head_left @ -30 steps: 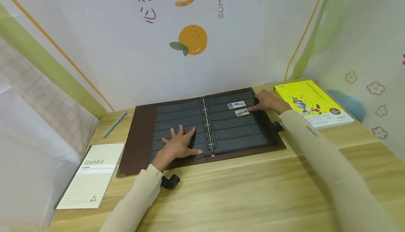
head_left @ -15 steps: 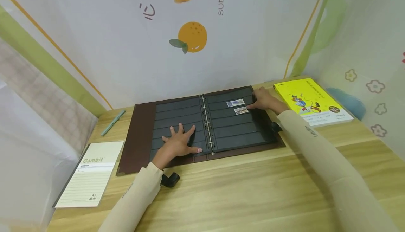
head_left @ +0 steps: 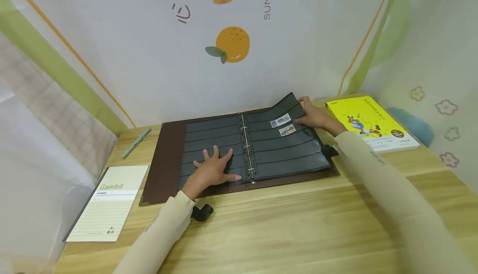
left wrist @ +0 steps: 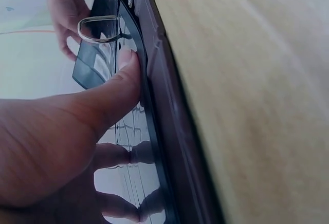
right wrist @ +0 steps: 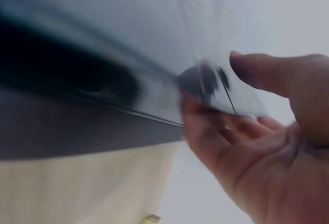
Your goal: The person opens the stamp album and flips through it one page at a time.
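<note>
The left hand (head_left: 212, 171) rests spread on the left page (head_left: 209, 132) of the open binder (head_left: 163, 157) while, well apart, the right hand (head_left: 316, 117) grips the right page's (head_left: 281, 153) raised edge, seemingly a page-turning step that calls for a smooth swing leftward.

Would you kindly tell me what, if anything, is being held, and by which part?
The right hand holds the black page by its outer edge, near the far corner. The left hand holds nothing.
</note>
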